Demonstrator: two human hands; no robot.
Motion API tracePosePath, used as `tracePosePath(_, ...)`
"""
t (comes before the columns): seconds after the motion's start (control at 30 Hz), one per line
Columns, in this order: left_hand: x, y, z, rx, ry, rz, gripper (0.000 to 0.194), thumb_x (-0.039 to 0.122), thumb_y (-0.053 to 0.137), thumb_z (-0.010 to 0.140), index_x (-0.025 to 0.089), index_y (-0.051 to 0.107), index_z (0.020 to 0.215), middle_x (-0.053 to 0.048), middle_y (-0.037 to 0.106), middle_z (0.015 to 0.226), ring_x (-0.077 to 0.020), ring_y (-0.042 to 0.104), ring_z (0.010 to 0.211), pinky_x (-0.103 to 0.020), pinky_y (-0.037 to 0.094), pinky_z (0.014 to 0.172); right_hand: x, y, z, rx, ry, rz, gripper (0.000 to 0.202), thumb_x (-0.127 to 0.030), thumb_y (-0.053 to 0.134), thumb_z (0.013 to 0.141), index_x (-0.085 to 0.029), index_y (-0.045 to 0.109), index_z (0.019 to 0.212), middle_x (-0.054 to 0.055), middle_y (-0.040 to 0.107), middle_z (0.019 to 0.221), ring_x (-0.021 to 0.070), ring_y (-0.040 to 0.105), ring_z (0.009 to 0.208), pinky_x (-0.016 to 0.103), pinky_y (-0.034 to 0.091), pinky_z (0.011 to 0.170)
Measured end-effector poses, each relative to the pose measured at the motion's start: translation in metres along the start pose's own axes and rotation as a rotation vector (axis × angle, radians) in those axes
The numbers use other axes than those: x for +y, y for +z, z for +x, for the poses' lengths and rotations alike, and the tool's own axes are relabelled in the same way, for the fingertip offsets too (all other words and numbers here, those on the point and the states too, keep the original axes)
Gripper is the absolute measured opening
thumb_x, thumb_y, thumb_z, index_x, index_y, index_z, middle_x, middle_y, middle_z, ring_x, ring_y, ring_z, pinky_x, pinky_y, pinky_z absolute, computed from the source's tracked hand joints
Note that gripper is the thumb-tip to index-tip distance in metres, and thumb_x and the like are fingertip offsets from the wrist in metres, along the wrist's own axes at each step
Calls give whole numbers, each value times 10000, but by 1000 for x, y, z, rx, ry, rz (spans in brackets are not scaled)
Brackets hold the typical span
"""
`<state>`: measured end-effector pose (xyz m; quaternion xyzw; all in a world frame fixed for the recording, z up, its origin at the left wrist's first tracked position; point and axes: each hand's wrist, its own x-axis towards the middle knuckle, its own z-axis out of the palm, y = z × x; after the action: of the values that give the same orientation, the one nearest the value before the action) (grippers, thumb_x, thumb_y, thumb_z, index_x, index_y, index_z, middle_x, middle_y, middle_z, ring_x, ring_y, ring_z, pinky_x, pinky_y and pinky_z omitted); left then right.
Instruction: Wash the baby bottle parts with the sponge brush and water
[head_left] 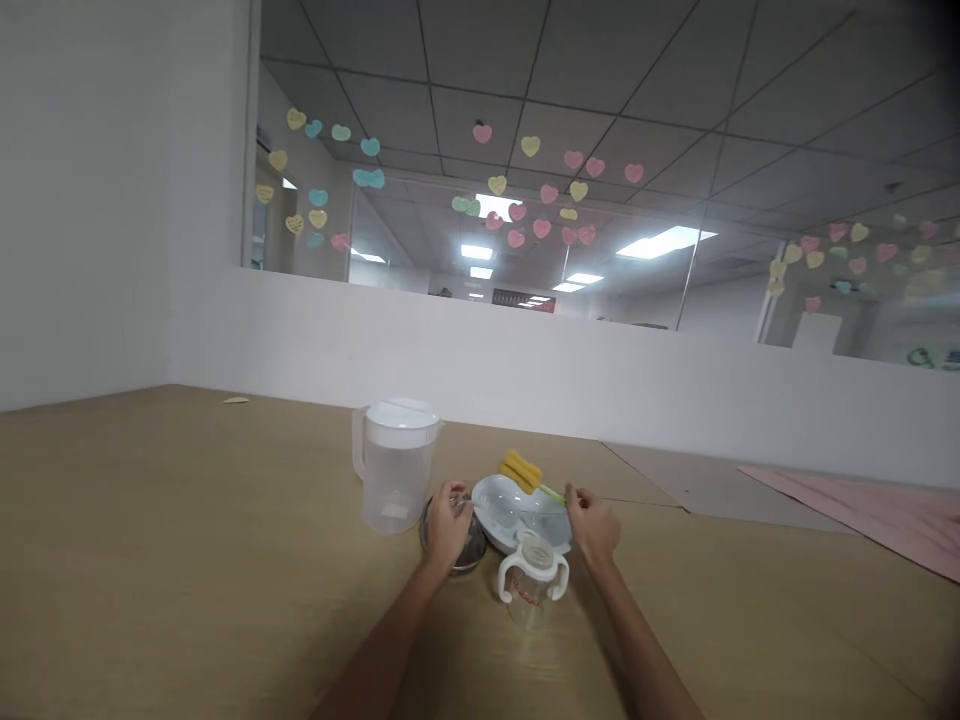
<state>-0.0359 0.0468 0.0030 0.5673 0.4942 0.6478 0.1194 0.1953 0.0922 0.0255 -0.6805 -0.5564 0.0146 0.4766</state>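
My right hand (593, 522) is closed round the green handle of a bottle brush with a yellow sponge head (520, 471), held above the far rim of a white divided dish (491, 527). Over a dark metal bowl (471, 552), my left hand (448, 528) is pinched, with something small and clear at its fingertips that I cannot make out. In front of the dish stands a clear baby bottle (529, 604) with a white collar and two white handles, upright between my forearms.
A clear plastic pitcher (395, 480) with a white lid stands behind the metal bowl, to the left. Pink cloth (862, 505) and a grey sheet (720, 492) lie at the right. A small pale scrap (235, 400) rests far left, near the wall (450, 360).
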Motion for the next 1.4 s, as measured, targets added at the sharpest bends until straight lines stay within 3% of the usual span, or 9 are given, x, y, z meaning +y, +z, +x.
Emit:
tracePosePath(0.17,-6,-2,4,11,-13,-88,238,133,492,729,160,516,965,-90,629,959,-171,624,926,-346,513,858,-5,0,-13,64,-176,-61,498,-595,422,806,-222,678,595,82,644,588,175,524,496,273,239,501)
tracePosePath(0.4,4,3,2,-50,30,-105,285,256,523,756,180,502,1030,-96,634,1026,-183,627,950,-364,525,854,-24,-2,-23,4,-281,-191,519,-618,436,809,-210,682,604,52,671,624,144,578,574,251,249,520)
tracePosePath(0.83,7,0,5,-11,-115,-99,290,236,570,721,180,507,999,-99,676,938,-209,664,890,-367,537,806,-1,6,-19,136,-396,-245,579,-620,386,836,-194,697,597,57,642,587,119,538,542,239,217,519)
tracePosePath(1.1,23,-6,7,126,-289,-142,292,208,635,694,163,545,968,-70,678,822,-192,677,774,-282,540,702,15,3,-12,210,-525,-279,528,-581,453,829,-194,682,553,47,616,540,109,507,517,244,203,521)
tracePosePath(1.23,26,-5,9,117,-382,-331,278,172,626,697,159,531,958,-46,680,744,-166,669,643,-273,551,626,19,5,-11,285,-627,-252,529,-563,470,833,-186,656,512,41,603,513,98,488,503,243,216,535)
tracePosePath(1.4,25,-1,12,110,-519,-622,270,108,607,706,140,502,953,-53,678,705,-171,680,642,-307,572,659,21,6,-9,349,-671,-236,544,-555,461,843,-181,644,494,35,581,486,90,464,483,240,214,531)
